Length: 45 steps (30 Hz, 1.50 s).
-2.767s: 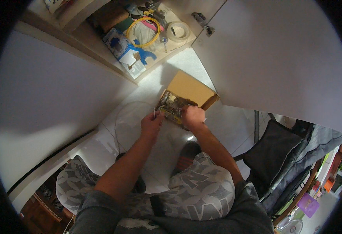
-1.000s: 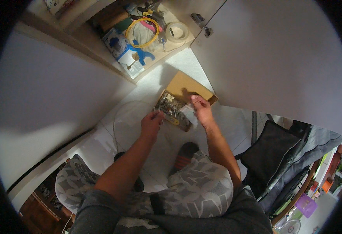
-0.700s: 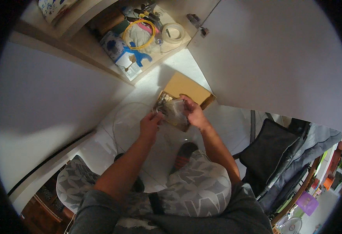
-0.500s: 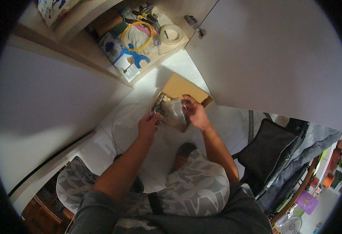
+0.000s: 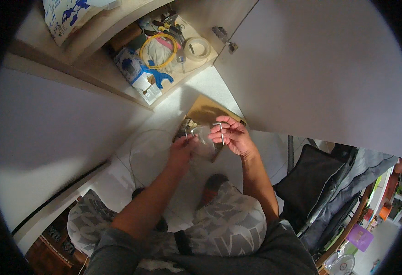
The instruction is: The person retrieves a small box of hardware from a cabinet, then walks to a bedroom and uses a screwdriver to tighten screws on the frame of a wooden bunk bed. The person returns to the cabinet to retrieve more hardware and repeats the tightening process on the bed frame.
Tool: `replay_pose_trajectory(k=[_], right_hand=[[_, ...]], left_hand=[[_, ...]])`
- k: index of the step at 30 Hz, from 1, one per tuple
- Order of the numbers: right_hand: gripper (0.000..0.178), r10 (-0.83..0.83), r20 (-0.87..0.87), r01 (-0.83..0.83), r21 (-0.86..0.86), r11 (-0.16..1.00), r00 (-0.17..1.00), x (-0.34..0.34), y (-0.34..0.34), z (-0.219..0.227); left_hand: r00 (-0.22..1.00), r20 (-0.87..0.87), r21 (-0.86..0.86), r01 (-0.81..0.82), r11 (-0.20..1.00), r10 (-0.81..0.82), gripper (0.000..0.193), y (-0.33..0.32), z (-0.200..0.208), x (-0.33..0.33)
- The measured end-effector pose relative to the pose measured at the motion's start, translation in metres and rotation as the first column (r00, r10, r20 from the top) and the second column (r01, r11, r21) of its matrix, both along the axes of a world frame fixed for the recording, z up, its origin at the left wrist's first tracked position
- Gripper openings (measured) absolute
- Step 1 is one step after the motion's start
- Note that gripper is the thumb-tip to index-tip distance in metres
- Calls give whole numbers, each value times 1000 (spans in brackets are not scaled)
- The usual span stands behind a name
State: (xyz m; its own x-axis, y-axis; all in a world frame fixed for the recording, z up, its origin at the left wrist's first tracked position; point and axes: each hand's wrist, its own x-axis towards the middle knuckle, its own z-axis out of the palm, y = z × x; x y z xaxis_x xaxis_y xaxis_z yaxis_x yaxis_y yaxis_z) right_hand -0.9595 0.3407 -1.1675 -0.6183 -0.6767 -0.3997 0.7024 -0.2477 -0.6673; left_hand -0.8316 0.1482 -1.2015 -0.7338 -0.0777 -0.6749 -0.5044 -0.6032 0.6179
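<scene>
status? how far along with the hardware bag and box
Done: small clear bag lifted over the cardboard box. In hand: right hand pinches a bent metal key; left hand holds the bag. Left: other parts in the tray look untouched.

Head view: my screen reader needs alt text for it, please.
Seated on a white floor, a person's right hand holds a bent metal hex key while the left hand grips a clear plastic bag, above a flat cardboard box.

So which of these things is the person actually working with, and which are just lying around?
In use:
left hand and right hand
bent metal key in the right hand
clear plastic bag
cardboard box

Lying about:
roll of tape
yellow cable
black bag
</scene>
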Motion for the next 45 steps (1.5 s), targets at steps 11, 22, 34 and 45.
replay_pose_trajectory(k=[11, 22, 34, 45], right_hand=[[34, 108, -195, -97, 64, 993, 975, -1, -20, 23], [24, 109, -439, -9, 224, 975, 892, 14, -38, 4], [19, -78, -347, 175, 260, 950, 935, -1, -20, -7], [50, 809, -463, -12, 866, 500, 361, 37, -89, 16]], left_hand=[[970, -221, 266, -43, 963, 104, 17, 15, 54, -21], [990, -139, 22, 15, 1000, -11, 16, 10, 45, -15], [990, -55, 328, -103, 939, 128, 44, 14, 9, -5], [917, -174, 639, -172, 750, 358, 45, -14, -53, 8]])
